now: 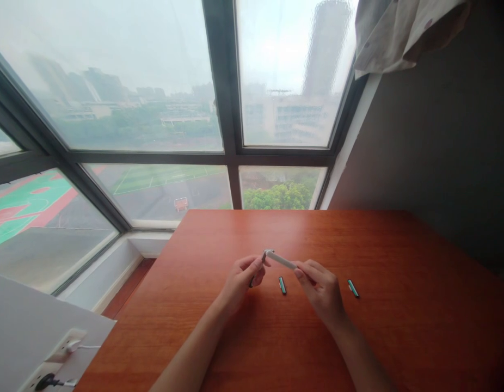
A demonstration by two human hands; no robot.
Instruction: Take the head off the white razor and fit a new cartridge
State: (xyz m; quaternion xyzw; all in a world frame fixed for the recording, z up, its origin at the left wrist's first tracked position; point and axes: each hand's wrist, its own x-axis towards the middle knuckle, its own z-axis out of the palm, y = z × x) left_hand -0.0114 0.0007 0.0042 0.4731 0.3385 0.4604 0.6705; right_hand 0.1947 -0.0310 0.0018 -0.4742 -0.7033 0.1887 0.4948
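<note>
Over the middle of a reddish wooden table, my right hand pinches one end of a slim white stick-shaped device, holding it slanted up to the left. My left hand is closed at the device's far tip, its fingers curled round a small dark piece I cannot make out. A small green and black battery lies on the table between my hands. A second such battery lies just right of my right hand.
A large window with dark frames fills the far side, with a white sill below left. A grey wall stands on the right, cloth hanging above. A white power strip with plugs sits at lower left.
</note>
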